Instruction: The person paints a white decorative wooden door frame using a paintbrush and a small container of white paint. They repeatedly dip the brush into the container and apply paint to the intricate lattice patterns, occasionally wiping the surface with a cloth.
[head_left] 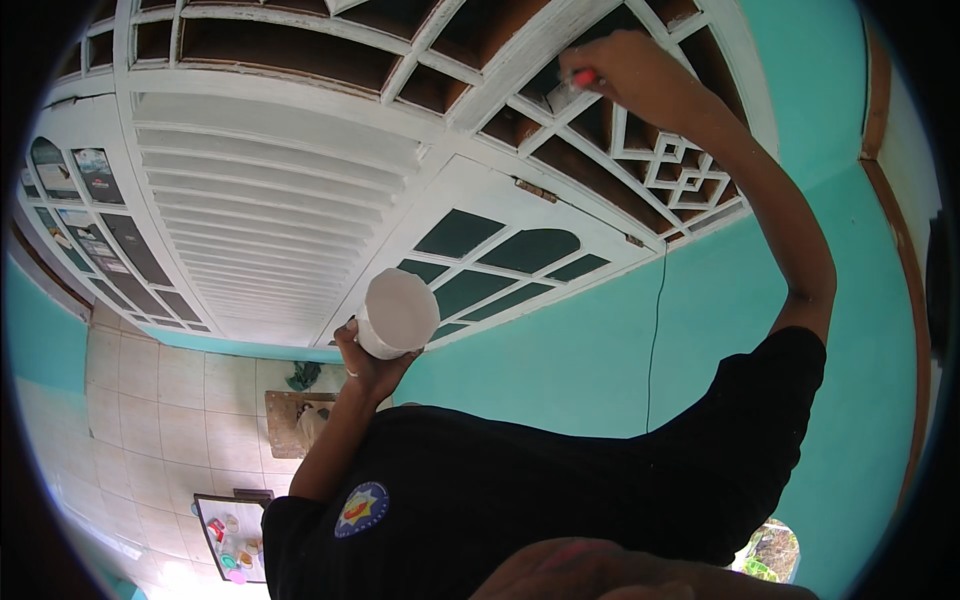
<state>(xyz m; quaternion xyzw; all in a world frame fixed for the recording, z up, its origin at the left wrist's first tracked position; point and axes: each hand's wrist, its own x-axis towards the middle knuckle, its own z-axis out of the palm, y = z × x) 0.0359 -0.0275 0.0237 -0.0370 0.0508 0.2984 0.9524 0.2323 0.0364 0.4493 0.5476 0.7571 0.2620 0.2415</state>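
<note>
We log one person in view, in a black short-sleeved shirt with one round badge on the sleeve, the body cut off by the lower edge. A blurred pink-brown shape sits nearest the lens at the bottom; we cannot tell what it is.

Left hand: closed around one white cup, gripped from below, its pale interior facing us; contents not discernible.

Right hand: raised, fingers pinched on one brush with a red handle, its pale bristle end against the white lattice woodwork. Most of the handle is hidden by the hand.

Beyond: one white louvred shutter, glazed panels with dark green glass, a teal wall with one thin dark cord hanging down.

Farthest, on the tiled floor: one brown board and one white tray holding several small pots, too small to count.
</note>
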